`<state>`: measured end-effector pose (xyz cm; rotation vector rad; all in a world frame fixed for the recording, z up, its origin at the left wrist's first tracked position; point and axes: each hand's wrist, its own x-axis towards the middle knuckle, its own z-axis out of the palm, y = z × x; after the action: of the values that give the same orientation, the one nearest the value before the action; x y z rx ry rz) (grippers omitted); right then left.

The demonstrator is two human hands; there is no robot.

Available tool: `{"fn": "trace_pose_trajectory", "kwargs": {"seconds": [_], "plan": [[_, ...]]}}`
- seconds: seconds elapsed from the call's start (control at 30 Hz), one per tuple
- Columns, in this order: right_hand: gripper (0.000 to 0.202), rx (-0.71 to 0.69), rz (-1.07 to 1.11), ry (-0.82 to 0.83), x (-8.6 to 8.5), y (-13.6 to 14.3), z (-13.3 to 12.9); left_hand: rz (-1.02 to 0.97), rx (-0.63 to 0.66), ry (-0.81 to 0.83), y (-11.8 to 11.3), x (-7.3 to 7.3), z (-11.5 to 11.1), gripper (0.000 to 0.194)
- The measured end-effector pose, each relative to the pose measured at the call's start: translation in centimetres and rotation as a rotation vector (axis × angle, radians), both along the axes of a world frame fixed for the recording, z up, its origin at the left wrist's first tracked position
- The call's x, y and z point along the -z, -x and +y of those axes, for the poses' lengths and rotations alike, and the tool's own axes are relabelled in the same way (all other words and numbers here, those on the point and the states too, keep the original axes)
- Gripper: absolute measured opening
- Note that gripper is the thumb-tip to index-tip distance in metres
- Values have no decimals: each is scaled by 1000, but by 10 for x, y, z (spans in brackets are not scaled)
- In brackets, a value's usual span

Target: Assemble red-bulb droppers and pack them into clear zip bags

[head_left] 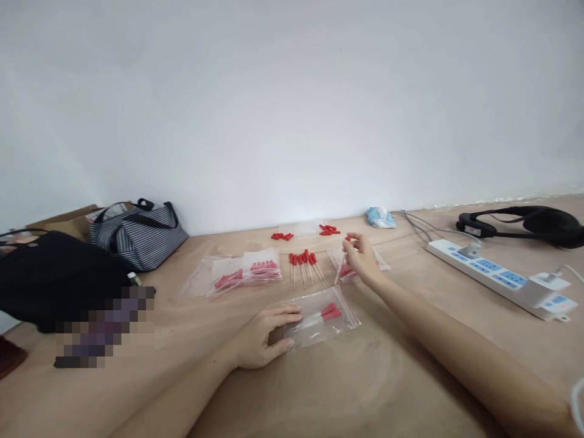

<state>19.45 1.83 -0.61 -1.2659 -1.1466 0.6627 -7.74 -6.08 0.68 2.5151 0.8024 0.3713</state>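
Note:
Between the thumb and fingers of my right hand [361, 260] is a glass dropper [338, 275], its red bulb at the fingertips and its clear stem pointing down. My left hand [267, 334] rests on the table, holding the left end of a clear zip-lock bag [314, 331]. Inside that bag lie droppers with red bulbs [331, 311], bulbs toward the zip side. Beyond it, several loose droppers [303, 264] lie in a row, bulbs facing the wall. A filled zip-lock bag [383, 261] is partly hidden behind my right hand.
Filled bags [250, 269] overlap at left. Loose red bulbs [281, 236] and glass tubes [306, 231] lie near the wall. A blue-white packet [380, 218], power strip [493, 274] and black headset [524, 225] are at right. A striped bag [141, 234] and black bag [59, 274] stand at left.

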Motion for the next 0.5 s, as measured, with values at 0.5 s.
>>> {"fn": "trace_pose_trajectory", "kwargs": {"seconds": [0.5], "plan": [[33,-59,346,88,21,8,-58,50,-65,6,0,-3,-3,51]]}}
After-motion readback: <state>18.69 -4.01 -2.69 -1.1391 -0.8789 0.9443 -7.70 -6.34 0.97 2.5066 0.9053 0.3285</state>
